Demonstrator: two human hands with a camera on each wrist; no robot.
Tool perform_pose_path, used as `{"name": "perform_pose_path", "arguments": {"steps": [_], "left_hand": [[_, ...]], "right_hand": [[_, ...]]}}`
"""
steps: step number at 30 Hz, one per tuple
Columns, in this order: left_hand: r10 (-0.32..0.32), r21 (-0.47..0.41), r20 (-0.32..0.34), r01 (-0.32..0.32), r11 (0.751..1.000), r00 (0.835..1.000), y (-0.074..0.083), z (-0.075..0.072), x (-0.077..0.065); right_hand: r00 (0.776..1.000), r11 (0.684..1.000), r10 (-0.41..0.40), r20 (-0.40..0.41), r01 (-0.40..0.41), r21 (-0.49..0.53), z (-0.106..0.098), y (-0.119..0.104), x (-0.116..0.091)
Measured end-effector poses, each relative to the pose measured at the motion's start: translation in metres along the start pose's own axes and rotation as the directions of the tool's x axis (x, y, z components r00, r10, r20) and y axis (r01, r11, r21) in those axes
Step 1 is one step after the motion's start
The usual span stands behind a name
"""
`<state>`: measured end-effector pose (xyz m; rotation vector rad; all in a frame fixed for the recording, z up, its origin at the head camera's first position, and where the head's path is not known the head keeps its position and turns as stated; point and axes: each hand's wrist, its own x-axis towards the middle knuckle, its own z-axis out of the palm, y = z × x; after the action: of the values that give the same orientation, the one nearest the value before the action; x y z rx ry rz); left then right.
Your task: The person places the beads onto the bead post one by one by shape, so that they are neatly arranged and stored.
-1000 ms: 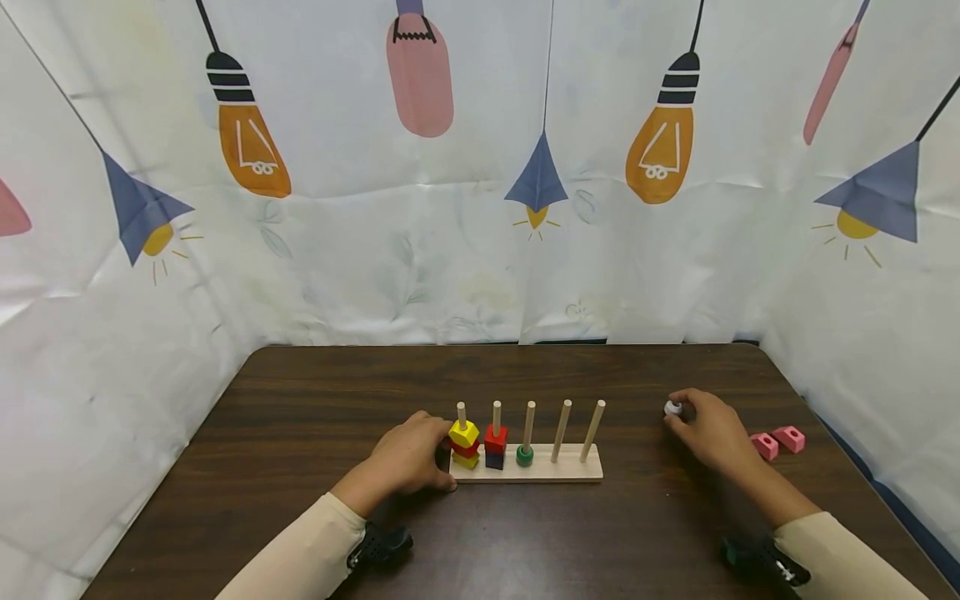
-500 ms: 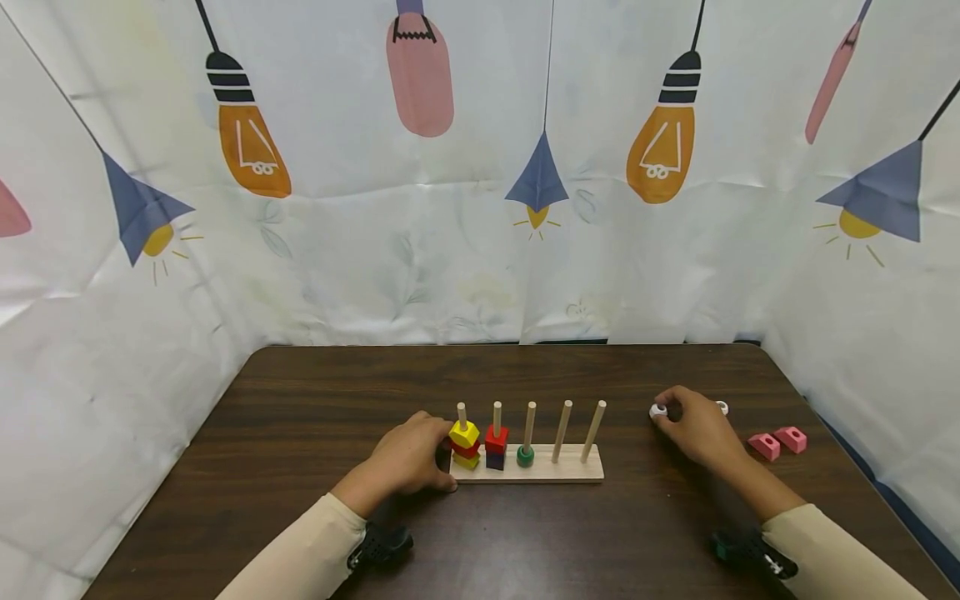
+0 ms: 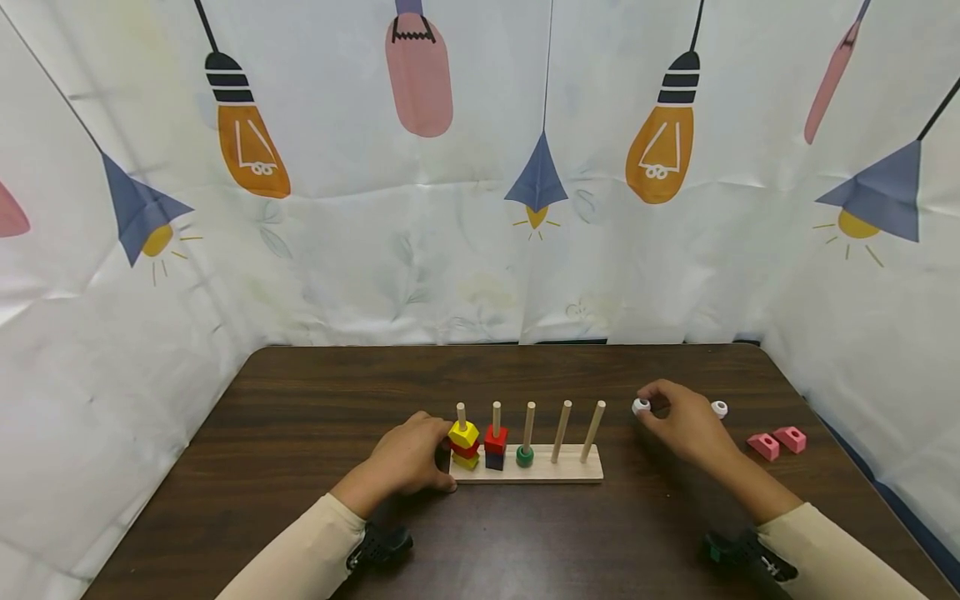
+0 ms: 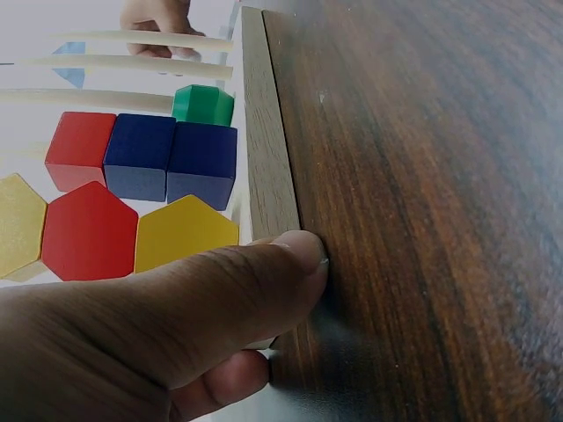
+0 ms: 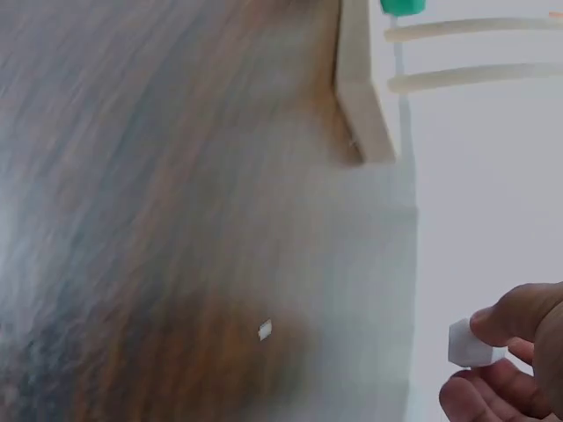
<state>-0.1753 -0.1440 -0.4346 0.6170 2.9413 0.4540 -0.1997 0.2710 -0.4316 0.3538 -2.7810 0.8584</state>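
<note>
My left hand [image 3: 408, 454] grips the left end of a wooden peg board [image 3: 558, 473], thumb along its front edge. The first peg carries a yellow hexagonal block [image 4: 186, 236], a red hexagonal block [image 4: 91, 232] and another yellow one on top. On the second peg, a red cube [image 4: 79, 151] tops two dark blue cubes [image 4: 139, 156]. A green block [image 3: 524, 456] sits low on the third; the two pegs at right are bare. Right of the board, my right hand [image 3: 686, 421] pinches a white faceted block [image 5: 471, 345] between thumb and fingers.
Another white block [image 3: 719, 409] lies on the dark wooden table [image 3: 570, 542] just behind the right hand. Two pink blocks [image 3: 763, 447] lie further right, near the table's side edge. A printed white curtain [image 3: 480, 275] surrounds the table's back and sides.
My right hand has moved left toward the peg board with the white block, uncovering the second white block behind it. The left hand has stayed on the board.
</note>
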Motion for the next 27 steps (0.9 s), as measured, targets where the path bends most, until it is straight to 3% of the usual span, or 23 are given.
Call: {"name": "perform_pose_path", "arguments": {"steps": [15, 27], "left_hand": [[-0.006, -0.001, 0.003, 0.006, 1.0, 1.0, 0.001, 0.0, 0.0], [-0.005, 0.001, -0.001, 0.005, 1.0, 1.0, 0.0, -0.001, 0.0]], "right_hand": [[1.0, 0.998, -0.023, 0.01, 0.022, 0.057, -0.029, -0.05, -0.002], [0.987, 0.986, -0.156, -0.029, 0.157, 0.052, -0.046, -0.078, -0.001]]}}
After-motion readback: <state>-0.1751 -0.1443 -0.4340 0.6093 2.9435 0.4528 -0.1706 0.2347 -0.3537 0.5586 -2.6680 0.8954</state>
